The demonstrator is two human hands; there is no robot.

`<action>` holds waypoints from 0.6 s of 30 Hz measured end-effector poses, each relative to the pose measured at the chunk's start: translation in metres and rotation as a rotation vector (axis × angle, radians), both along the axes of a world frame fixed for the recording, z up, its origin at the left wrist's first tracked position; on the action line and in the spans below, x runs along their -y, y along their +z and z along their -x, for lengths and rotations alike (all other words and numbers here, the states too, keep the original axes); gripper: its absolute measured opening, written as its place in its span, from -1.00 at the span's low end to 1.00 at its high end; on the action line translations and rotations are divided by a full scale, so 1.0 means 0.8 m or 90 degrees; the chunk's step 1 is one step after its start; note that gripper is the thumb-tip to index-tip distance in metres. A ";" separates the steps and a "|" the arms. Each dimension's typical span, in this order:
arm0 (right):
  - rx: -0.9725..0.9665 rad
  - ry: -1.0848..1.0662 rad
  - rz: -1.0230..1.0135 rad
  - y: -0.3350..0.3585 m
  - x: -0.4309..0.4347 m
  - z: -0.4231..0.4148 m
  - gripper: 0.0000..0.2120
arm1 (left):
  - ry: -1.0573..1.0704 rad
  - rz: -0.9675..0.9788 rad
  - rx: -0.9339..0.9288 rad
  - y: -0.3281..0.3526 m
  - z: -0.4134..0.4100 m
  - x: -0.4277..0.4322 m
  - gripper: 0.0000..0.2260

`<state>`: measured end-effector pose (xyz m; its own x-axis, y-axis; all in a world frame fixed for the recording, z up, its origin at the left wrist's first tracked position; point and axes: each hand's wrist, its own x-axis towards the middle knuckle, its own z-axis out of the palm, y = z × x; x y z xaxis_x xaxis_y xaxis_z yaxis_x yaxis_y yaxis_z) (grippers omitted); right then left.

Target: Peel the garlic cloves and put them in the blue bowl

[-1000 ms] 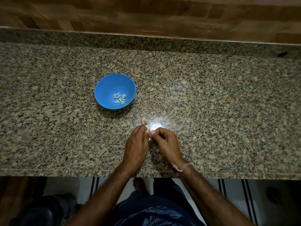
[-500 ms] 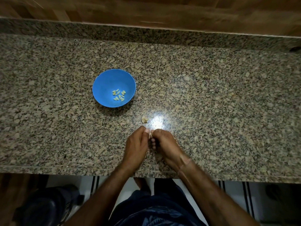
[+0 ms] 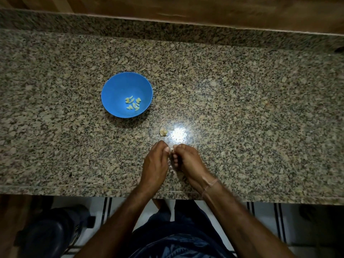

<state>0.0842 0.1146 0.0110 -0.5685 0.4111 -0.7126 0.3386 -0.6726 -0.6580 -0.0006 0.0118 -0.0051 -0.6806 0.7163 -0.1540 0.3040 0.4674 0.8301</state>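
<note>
A blue bowl (image 3: 119, 90) stands on the granite counter (image 3: 242, 112) and holds several peeled garlic cloves (image 3: 133, 103). Near the counter's front edge my left hand (image 3: 155, 164) and my right hand (image 3: 188, 161) meet fingertip to fingertip. Both pinch one small pale garlic clove (image 3: 172, 149) between them; most of it is hidden by the fingers. Pale skin scraps (image 3: 171, 167) lie under the hands. A small garlic piece (image 3: 163, 131) sits on the counter just beyond the hands, right of the bowl.
A bright light glare (image 3: 178, 135) marks the counter beside the loose piece. A wooden wall (image 3: 186, 10) runs behind the counter. Below the front edge are my legs, tiled floor and a dark object (image 3: 48, 233) at lower left.
The view has shifted a little; the hands stay together at the same spot, still working the clove, with the right wrist turned slightly.
</note>
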 end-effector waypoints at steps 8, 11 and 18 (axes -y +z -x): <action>0.082 0.049 -0.242 -0.008 0.004 -0.002 -0.77 | 0.043 -0.024 0.027 0.014 -0.002 0.003 -0.97; 0.054 0.056 -0.298 -0.012 0.006 -0.006 -0.75 | 0.084 0.012 0.033 0.017 0.000 0.001 -0.95; -0.037 0.003 -0.296 -0.018 0.005 -0.013 -0.93 | 0.219 -0.027 0.312 0.014 -0.003 -0.002 -0.83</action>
